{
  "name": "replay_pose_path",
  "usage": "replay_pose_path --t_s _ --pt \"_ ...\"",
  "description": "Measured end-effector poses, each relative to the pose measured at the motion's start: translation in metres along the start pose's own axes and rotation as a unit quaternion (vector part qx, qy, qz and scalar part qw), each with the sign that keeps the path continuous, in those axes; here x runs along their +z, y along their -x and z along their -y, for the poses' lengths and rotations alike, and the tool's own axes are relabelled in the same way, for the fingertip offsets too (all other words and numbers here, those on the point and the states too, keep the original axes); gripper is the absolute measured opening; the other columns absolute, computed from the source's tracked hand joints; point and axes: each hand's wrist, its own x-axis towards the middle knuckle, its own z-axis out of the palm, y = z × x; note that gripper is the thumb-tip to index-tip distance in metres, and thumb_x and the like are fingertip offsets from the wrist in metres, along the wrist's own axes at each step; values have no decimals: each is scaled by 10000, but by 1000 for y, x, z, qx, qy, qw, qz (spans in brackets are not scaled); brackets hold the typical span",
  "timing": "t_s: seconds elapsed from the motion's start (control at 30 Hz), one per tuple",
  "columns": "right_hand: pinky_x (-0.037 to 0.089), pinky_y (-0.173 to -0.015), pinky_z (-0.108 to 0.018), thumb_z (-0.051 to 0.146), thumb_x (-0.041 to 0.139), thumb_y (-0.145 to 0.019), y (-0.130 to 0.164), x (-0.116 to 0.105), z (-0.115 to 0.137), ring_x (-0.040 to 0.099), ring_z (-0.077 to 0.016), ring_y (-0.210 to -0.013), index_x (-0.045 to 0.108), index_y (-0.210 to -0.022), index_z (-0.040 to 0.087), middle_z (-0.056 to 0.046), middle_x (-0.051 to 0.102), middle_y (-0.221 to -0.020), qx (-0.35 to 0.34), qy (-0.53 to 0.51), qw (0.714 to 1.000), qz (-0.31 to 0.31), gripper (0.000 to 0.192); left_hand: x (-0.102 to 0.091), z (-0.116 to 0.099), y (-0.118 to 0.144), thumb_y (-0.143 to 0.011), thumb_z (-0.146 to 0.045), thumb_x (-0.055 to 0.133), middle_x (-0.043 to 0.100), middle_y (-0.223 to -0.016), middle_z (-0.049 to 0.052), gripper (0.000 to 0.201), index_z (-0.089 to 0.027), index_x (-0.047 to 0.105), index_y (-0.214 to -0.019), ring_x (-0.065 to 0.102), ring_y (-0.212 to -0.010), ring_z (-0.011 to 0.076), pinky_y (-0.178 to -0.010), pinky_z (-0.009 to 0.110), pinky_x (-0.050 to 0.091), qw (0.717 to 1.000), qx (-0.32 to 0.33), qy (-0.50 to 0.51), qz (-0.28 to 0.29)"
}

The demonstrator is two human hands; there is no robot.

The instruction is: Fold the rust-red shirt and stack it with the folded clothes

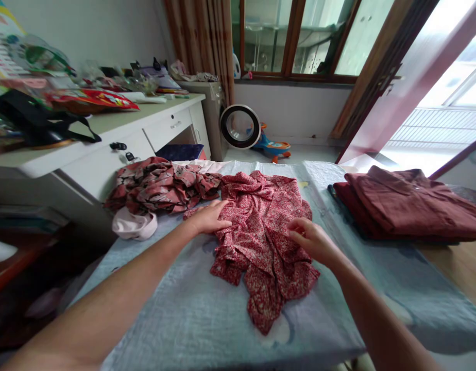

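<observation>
A crumpled red garment (pixel 261 221) with a fine pale pattern lies spread in the middle of the cloth-covered surface, one part trailing toward me. At its left edge rests my left hand (pixel 209 217), fingers stretched out and thumb apart, touching the fabric. My right hand (pixel 313 241) is over the garment's right side, its fingers slightly bent with a gap between index finger and thumb. Neither hand visibly grips the fabric. Beyond my left hand sits a bunched pink-and-dark patterned cloth (pixel 164 185), with a pale pink band (pixel 134 225) in front of it.
Folded dark red clothes (pixel 408 206) are stacked at the right on the blue-grey bed cover (pixel 164 299). A white desk (pixel 133 139) full of clutter runs along the left. Past the far edge are an open washer door (pixel 240 127) and a blue ride-on toy (pixel 271 146).
</observation>
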Motion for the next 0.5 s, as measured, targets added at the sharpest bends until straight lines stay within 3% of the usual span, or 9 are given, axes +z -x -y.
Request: replay_pose_path --t_s 0.1,0.2,0.27,0.33,0.4,0.5 --pt "452 -837 -340 318 574 -821 31 9 12 592 -215 -925 642 -987 204 -68 657 -1000 -36 74 996 -24 213 9 2 11 -717 -525 658 580 -1304 141 805 -169 427 -1402 591 -1106 289 -907 341 441 998 4 60 -27" --pt "432 -852 -367 286 601 -796 45 17 12 583 -250 -968 614 -1116 185 -92 665 -1033 -5 128 991 -36 336 12 -6 19 -787 -396 594 702 -944 55 410 -169 631 -1127 639 -833 214 -761 291 453 994 25 100 -43" --pt "430 -763 -332 252 566 -806 48 19 9 598 -227 -839 635 -1017 178 -69 673 -879 18 140 990 -6 234 9 -13 25 -819 -318 539 688 -807 26 220 -174 679 -911 618 -746 185 -714 275 438 990 38 113 -73" --pt "410 -708 -306 225 536 -809 48 20 9 585 -201 -748 627 -841 187 -46 649 -772 15 143 990 4 104 4 -21 33 -836 -284 516 674 -789 20 188 -181 673 -820 606 -746 175 -717 271 437 982 45 130 -130" --pt "403 -703 -291 225 521 -814 47 20 12 575 -188 -740 587 -743 194 -40 632 -758 -10 128 991 -23 102 -3 -28 41 -852 -281 517 654 -820 22 176 -184 661 -825 598 -780 173 -742 274 448 966 46 149 -205" --pt "413 -686 -268 281 476 -870 47 21 22 568 -170 -722 565 -788 201 -27 617 -754 -22 68 993 -93 146 -9 -44 53 -889 -280 501 626 -915 38 167 -187 639 -884 592 -900 180 -842 294 460 934 68 175 -303"
